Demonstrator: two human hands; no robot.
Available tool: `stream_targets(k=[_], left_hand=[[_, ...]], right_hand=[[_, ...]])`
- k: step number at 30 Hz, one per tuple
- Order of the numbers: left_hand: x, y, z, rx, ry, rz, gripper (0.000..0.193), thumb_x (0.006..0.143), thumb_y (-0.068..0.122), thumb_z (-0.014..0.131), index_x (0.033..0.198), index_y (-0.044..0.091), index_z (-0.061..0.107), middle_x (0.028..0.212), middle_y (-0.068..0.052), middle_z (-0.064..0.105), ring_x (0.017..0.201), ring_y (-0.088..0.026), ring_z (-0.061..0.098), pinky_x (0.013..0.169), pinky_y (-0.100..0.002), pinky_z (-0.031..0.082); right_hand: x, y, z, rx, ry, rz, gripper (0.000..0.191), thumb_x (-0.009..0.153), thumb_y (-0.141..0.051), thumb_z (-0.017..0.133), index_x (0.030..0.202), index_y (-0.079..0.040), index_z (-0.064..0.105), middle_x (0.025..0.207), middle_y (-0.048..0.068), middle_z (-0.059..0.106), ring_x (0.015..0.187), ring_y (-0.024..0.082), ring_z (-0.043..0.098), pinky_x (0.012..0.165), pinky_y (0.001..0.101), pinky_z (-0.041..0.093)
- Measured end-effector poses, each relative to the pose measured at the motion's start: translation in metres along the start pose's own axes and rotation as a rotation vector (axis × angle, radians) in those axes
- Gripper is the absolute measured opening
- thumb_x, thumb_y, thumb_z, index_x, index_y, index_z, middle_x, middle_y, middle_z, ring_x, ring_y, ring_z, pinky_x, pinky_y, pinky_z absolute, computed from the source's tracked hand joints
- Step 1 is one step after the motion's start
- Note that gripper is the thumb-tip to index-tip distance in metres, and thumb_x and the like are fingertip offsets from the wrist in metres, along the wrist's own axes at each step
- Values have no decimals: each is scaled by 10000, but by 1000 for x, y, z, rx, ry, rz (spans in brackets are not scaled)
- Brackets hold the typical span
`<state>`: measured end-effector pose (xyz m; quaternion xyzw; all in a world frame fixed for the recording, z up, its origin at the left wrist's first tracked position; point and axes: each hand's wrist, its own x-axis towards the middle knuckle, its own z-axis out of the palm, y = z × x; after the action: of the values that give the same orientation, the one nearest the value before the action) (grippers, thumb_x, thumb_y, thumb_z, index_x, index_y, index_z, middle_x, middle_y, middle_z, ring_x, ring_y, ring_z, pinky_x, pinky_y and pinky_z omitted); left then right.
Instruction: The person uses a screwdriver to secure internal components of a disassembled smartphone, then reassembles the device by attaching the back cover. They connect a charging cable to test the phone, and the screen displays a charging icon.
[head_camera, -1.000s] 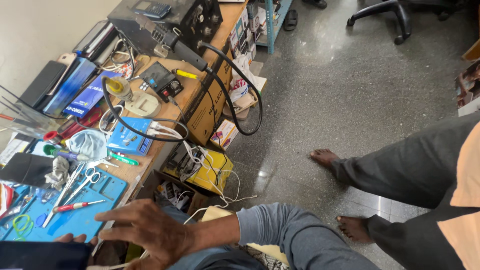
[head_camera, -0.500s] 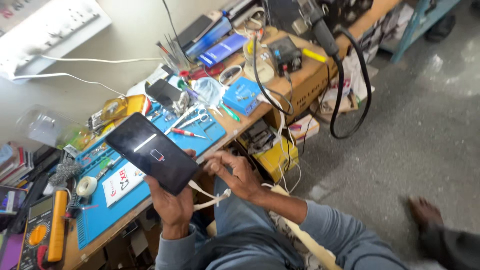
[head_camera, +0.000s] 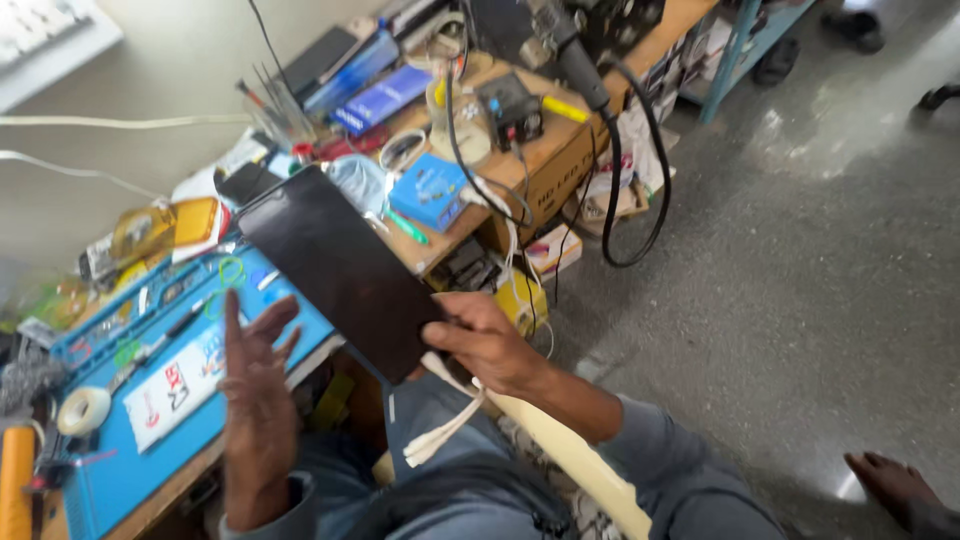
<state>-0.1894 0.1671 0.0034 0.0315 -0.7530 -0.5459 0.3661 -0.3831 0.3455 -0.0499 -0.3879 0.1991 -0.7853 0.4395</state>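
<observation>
The right hand (head_camera: 485, 345) pinches the lower corner of the dark smartphone (head_camera: 340, 270), held tilted above the blue repair mat (head_camera: 120, 470), while the open left hand (head_camera: 250, 385) beside it should close under the phone's free edge for support.

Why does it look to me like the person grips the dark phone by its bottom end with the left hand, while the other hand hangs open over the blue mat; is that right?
Not quite: the head view shows the right hand gripping the dark phone by its bottom end. The left hand is the open one, fingers spread over the blue mat.
</observation>
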Motion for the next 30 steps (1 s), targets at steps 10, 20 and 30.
stream_targets(k=[10, 20, 30], left_hand=[[-1, -51, -54, 544, 343, -74, 671, 1090, 263, 503, 1663, -28, 311, 1476, -246, 542, 1375, -326, 527, 1143, -452, 420], [21, -180, -163, 671, 179, -20, 780, 1022, 100, 540, 1710, -37, 197, 1455, -316, 513, 1337, -382, 543, 1079, -458, 487], [3, -185, -172, 758, 169, -61, 705, 1146, 255, 529, 1684, -29, 172, 1414, -296, 507, 1355, -378, 542, 1076, -449, 511]], right_hand=[[-15, -62, -36, -40, 151, -328, 266, 1054, -99, 663, 1232, 99, 643, 1074, 124, 718, 992, 184, 700, 925, 342, 575], [-23, -92, -47, -31, 152, -397, 281, 1061, -156, 673, 1193, 91, 645, 1014, 148, 726, 900, 211, 736, 820, 392, 640], [-25, -88, -52, -9, 174, -379, 303, 1049, -176, 684, 1178, 95, 642, 985, 138, 709, 885, 212, 740, 833, 384, 637]])
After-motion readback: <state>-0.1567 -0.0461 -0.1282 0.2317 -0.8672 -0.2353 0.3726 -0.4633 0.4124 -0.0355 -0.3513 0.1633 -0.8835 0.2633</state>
